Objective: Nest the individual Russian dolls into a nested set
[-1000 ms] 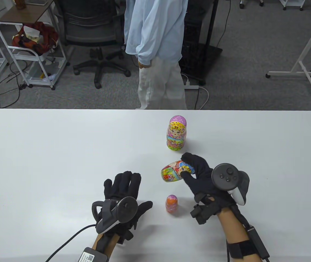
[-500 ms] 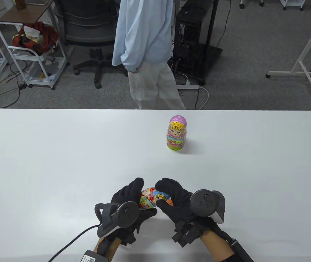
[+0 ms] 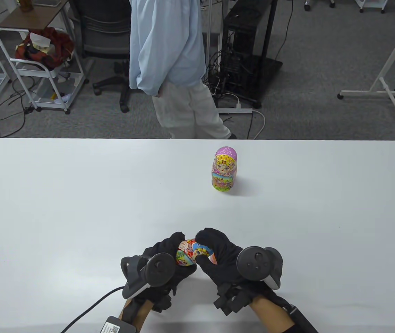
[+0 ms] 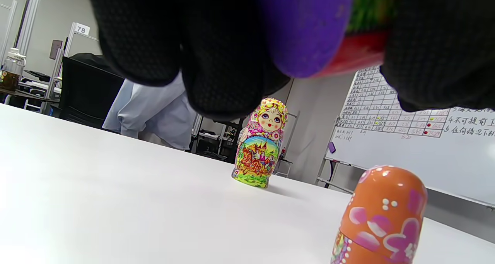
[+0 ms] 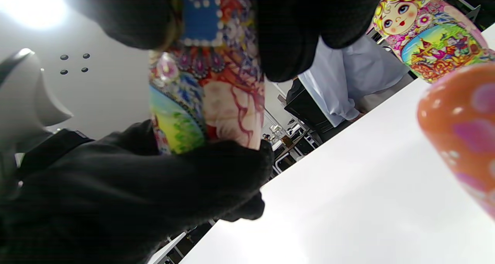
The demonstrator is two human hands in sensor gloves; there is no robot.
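A mid-size painted doll (image 3: 189, 252) lies sideways above the table (image 3: 79, 208), held between both hands. My left hand (image 3: 169, 251) grips its lower half, and my right hand (image 3: 214, 248) grips its head end. It also shows in the left wrist view (image 4: 309, 28) and the right wrist view (image 5: 209, 82). The large pink-headed doll (image 3: 225, 169) stands upright and closed further back. The small orange doll (image 4: 381, 217) stands on the table just below the hands. It is hidden in the table view but shows in the right wrist view (image 5: 460, 132).
A person in a light blue coat (image 3: 169, 62) stands just beyond the table's far edge. Behind them are an office chair (image 3: 114, 41) and a white cart (image 3: 41, 66). A cable (image 3: 89, 308) runs from my left wrist to the near edge.
My right hand carried the mid-size doll back toward the near edge, and my left hand came up and took its other end. The hands now cover the orange doll. The person walked left.
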